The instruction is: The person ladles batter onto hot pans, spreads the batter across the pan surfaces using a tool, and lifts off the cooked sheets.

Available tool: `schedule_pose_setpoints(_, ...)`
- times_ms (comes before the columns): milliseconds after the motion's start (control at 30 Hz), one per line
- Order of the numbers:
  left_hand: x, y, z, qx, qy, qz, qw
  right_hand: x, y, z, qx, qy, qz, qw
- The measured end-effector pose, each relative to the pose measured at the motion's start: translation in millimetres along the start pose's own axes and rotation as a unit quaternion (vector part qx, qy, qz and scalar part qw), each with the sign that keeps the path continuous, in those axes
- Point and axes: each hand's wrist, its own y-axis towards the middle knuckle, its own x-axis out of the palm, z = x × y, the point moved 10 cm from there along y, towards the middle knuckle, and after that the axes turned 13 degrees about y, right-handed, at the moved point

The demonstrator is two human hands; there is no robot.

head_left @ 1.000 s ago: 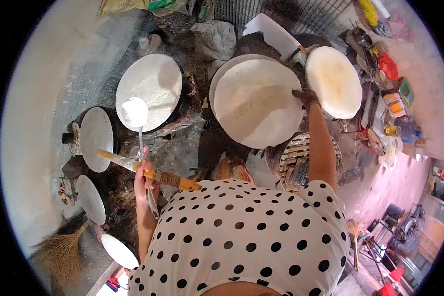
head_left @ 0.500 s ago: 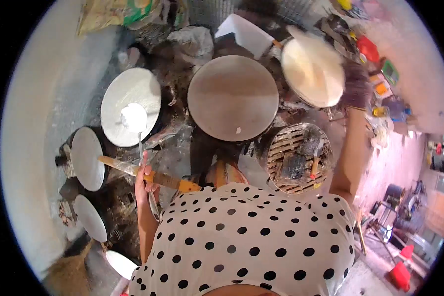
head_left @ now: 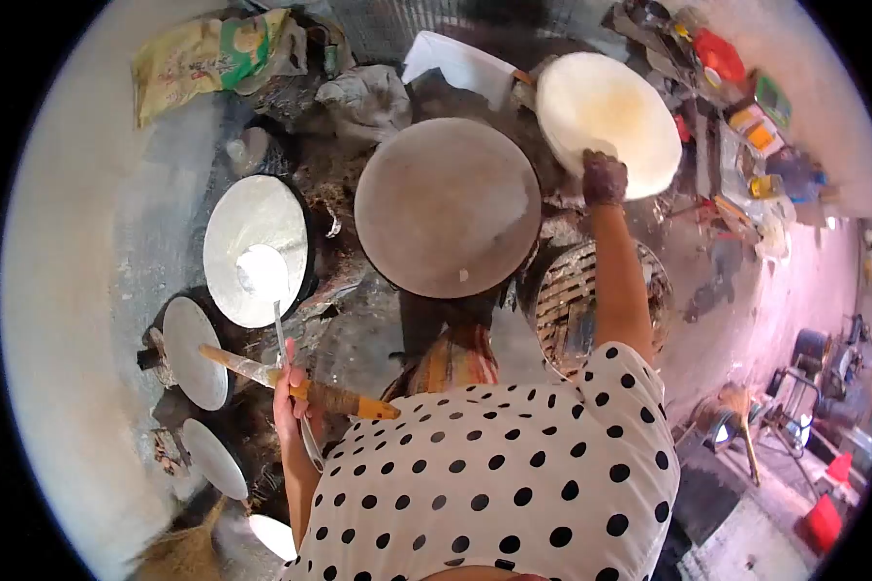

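My left hand [head_left: 289,395] is closed around the handle of a ladle [head_left: 281,329] and a long, flat, yellowish wooden scraper [head_left: 344,399]. The ladle's pale head lies over a wide bowl [head_left: 225,218] coated with whitish batter. In a dark glove, my right hand [head_left: 605,178] has its fingers curled at the near edge of a large round pale flatbread [head_left: 615,102]; the glove hides the exact grip. Between the hands sits a big round griddle [head_left: 446,208], its surface bare except for a small pale scrap near the front edge.
Below my right forearm is a round slatted rack [head_left: 564,300]. Round lids [head_left: 194,353] stand down the left beside the wall. Behind the griddle lie a white board [head_left: 460,66] and a crumpled cloth [head_left: 366,102]. A printed sack [head_left: 199,63] lies at the back left.
My right hand has moved left from the flatbread's right side to its near edge. The flatbread, raised and blurred before, now lies flat. My left hand still holds the ladle and scraper.
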Motion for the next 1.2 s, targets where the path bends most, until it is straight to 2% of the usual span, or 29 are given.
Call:
schedule_pose_setpoints(33,3.9,-0.5,-1.5,-0.008,0.007,-0.005,1.0,-1.0,-2.0,-5.4,0.002,0.04,-0.03,0.999)
schedule_pose_setpoints(133,11.0,3.8,0.6,-0.005,0.01,-0.011,1.0,12.0,-16.4,-10.5,0.04,0.038,-0.019,0.998)
schedule_pose_setpoints(200,11.2,11.1,2.8,-0.006,0.071,-0.019,0.997,-38.9,-59.1,-23.9,0.002,0.078,0.23,0.97)
schedule_pose_setpoints(233,13.5,15.1,3.5,-0.014,0.074,-0.027,0.997,-42.8,-85.8,-23.0,0.011,0.071,0.228,0.971)
schedule_pose_setpoints(300,19.2,24.7,9.6,-0.009,0.149,-0.047,0.988,-50.5,-154.0,-13.2,0.089,0.133,0.227,0.96)
schedule_pose_setpoints(333,16.8,30.8,12.6,-0.009,0.189,-0.038,0.981,-15.0,-189.7,12.4,0.138,0.166,0.163,0.963)
schedule_pose_setpoints(367,17.9,33.8,21.4,-0.004,0.284,-0.033,0.958,22.0,-232.4,44.6,0.186,0.198,0.097,0.957)
schedule_pose_setpoints(400,23.6,33.7,30.5,0.02,0.266,-0.086,0.96,23.9,-285.6,69.4,0.279,0.255,0.111,0.919)
schedule_pose_setpoints(433,28.6,33.5,39.3,0.045,0.247,-0.14,0.958,30.7,-333.7,91.6,0.377,0.286,0.083,0.877)
schedule_pose_setpoints(500,11.5,31.6,51.5,0.092,0.128,-0.147,0.976,44.1,-421.7,124.8,0.568,0.305,-0.011,0.765)
schedule_pose_setpoints(533,34.8,25.9,56.4,0.105,0.029,-0.281,0.954,61.6,-441.2,135.0,0.576,0.304,-0.007,0.759)
schedule_pose_setpoints(567,35.5,30.5,53.9,0.101,0.031,-0.286,0.953,87.7,-452.0,134.4,0.567,0.338,-0.009,0.751)
schedule_pose_setpoints(600,39.7,40.9,45.1,0.053,0.055,-0.218,0.973,117.6,-465.1,136.0,0.559,0.371,-0.011,0.741)
schedule_pose_setpoints(633,39.2,48.5,35.1,0.006,0.079,-0.148,0.986,115.7,-461.5,125.9,0.553,0.366,0.016,0.748)
schedule_pose_setpoints(733,63.0,44.7,13.6,-0.041,0.083,-0.162,0.983,86.6,-427.4,100.0,0.533,0.334,0.086,0.772)
schedule_pose_setpoints(800,63.4,44.6,8.4,-0.054,0.1,-0.154,0.982,81.9,-400.2,94.7,0.524,0.37,0.082,0.763)
schedule_pose_setpoints(867,67.5,44.8,3.1,-0.048,0.1,-0.197,0.974,92.8,-380.1,96.6,0.521,0.44,0.047,0.73)
schedule_pose_setpoints(1000,57.5,41.2,5.7,-0.053,0.132,-0.144,0.979,98.4,-348.5,92.9,0.496,0.567,-0.008,0.657)
schedule_pose_setpoints(1100,47.8,33.1,13.3,-0.064,0.143,-0.103,0.982,81.7,-342.2,80.4,0.452,0.628,-0.044,0.631)
schedule_pose_setpoints(1200,19.9,40.5,9.2,-0.057,0.091,-0.114,0.988,53.3,-331.4,27.2,0.357,0.671,-0.046,0.648)
